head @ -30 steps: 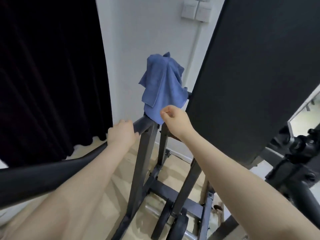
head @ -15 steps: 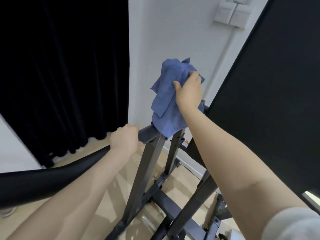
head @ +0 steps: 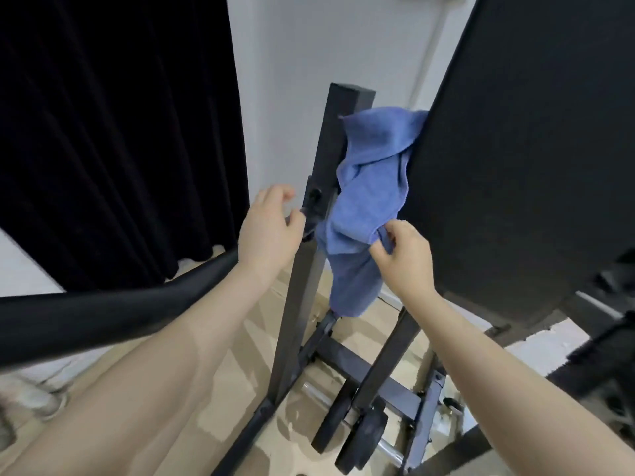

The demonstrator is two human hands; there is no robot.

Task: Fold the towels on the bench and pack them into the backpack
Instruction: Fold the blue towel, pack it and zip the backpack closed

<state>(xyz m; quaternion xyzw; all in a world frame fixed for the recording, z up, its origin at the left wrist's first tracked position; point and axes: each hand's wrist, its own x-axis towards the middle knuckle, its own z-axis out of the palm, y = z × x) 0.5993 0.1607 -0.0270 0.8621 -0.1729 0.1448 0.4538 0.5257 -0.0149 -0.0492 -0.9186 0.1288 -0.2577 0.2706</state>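
A crumpled blue towel hangs between a black upright post and the tilted black padded bench board; its top corner is caught behind the board's edge. My right hand pinches a fold of the towel at its lower middle. My left hand is over the end of a padded black bar, just left of the post, with its fingers loosely curled and lifted. No backpack is in view.
A black curtain covers the left, with a white wall behind the post. Below are the bench's frame legs, crossbars and a small wheel on a light wood floor. More dark equipment sits at the right edge.
My right hand dropped from the top of the towel to its lower part, and the towel now hangs lower. My left hand loosened its grip on the bar. The view shifted.
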